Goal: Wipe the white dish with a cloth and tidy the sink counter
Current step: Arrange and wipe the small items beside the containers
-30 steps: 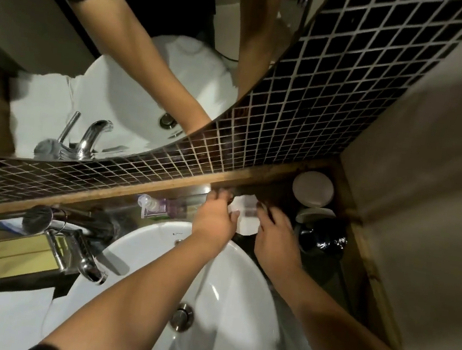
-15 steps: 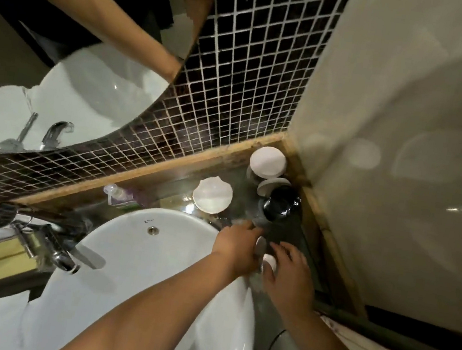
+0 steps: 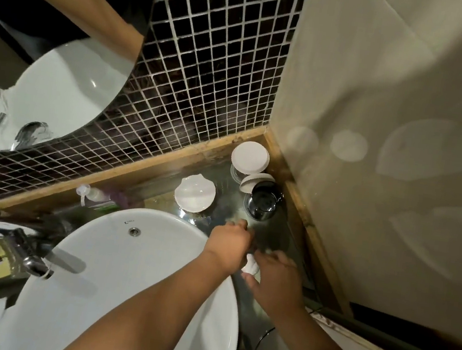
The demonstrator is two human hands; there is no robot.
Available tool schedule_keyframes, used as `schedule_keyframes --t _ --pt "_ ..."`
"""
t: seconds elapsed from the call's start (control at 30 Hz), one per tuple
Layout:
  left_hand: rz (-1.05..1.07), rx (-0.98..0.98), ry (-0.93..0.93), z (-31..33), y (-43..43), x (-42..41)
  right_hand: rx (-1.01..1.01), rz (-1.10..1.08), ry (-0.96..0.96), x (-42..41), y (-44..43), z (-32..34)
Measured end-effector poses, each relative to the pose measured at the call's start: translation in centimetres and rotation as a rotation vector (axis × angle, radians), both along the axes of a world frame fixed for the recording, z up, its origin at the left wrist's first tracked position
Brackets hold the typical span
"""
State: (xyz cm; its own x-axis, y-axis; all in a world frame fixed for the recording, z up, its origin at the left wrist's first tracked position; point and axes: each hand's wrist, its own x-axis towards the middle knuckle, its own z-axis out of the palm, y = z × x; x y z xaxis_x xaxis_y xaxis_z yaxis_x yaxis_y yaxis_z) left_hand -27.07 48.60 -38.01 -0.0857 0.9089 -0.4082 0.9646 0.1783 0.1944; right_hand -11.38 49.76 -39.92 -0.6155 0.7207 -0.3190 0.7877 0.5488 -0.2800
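The white shell-shaped dish (image 3: 195,193) rests on the glossy dark counter (image 3: 276,235) behind the basin, with nothing on it. In front of it, my left hand (image 3: 229,245) and my right hand (image 3: 275,277) are close together over the counter's right side. A small bunched white cloth (image 3: 251,265) shows between them, and both hands are closed on it. Most of the cloth is hidden by my fingers. Neither hand touches the dish.
A white-lidded jar (image 3: 250,157), a tilted white lid (image 3: 254,181) and a dark glass jar (image 3: 261,205) crowd the back right corner. A clear pump bottle (image 3: 93,193) lies by the wooden ledge. The white basin (image 3: 123,272) and chrome tap (image 3: 33,262) are at left.
Both hands pulled back from the dish at the rear ledge to the counter's front right, carrying the cloth. The dish now sits uncovered. The view has swung right.
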Motion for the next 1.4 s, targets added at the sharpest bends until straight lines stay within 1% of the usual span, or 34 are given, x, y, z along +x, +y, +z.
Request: schedule_keyframes --t 0.1,0.17,0.27,0.37,0.43,0.5,0.57,0.63,0.73,0.83,0.9,0.97,1.1,1.23,1.4 --pt "-0.01 0.0 0.01 0.3 -0.2 -0.8 0.02 0.145 -0.063 -1.1 0.4 0.4" --pt "0.059 0.023 -0.021 0.7 -0.5 -2.0 0.032 0.177 -0.037 -2.0 0.9 1.0" --pt "0.215 0.098 -0.073 1.7 -0.9 -4.5 0.04 0.136 0.053 -3.7 1.5 2.1" --pt "0.481 0.174 -0.162 2.2 -1.2 -7.7 0.003 0.146 0.116 -6.0 1.7 3.0" --pt "0.646 0.233 -0.195 2.0 -1.2 -9.9 -0.025 0.151 0.122 -7.4 1.9 3.0" --pt "0.746 0.269 -0.179 1.6 -1.0 -11.6 -0.026 0.157 0.119 -8.6 2.5 2.6" --pt "0.794 0.235 -0.158 1.2 -0.6 -12.7 -0.024 0.155 0.124 -9.5 3.1 2.3" --pt "0.787 0.179 -0.14 0.6 -0.2 -13.2 -0.026 0.13 0.132 -10.1 3.5 2.0" --pt "0.726 0.145 -0.075 -0.1 0.2 -13.4 -0.015 0.096 0.159 -10.7 3.9 1.6" --pt "0.648 0.115 -0.038 -0.3 0.5 -13.5 -0.071 0.014 0.216 -11.1 3.9 1.6" --pt "0.596 0.112 -0.031 -0.3 0.5 -13.5 -0.098 -0.035 0.248 -11.4 4.0 1.6" --pt "0.575 0.151 -0.042 -0.3 0.3 -13.5 -0.064 -0.05 0.264 -11.8 4.3 1.7" --pt "0.616 0.259 -0.084 -0.3 -1.6 -13.7 -0.005 -0.065 0.302 -13.9 5.1 2.2" --pt "0.646 0.276 -0.102 -0.6 -3.8 -14.6 -0.023 -0.019 0.303 -17.1 5.5 2.6" --pt "0.709 0.302 -0.145 -0.4 -5.3 -15.5 0.142 0.043 0.245 -19.1 4.8 1.9"
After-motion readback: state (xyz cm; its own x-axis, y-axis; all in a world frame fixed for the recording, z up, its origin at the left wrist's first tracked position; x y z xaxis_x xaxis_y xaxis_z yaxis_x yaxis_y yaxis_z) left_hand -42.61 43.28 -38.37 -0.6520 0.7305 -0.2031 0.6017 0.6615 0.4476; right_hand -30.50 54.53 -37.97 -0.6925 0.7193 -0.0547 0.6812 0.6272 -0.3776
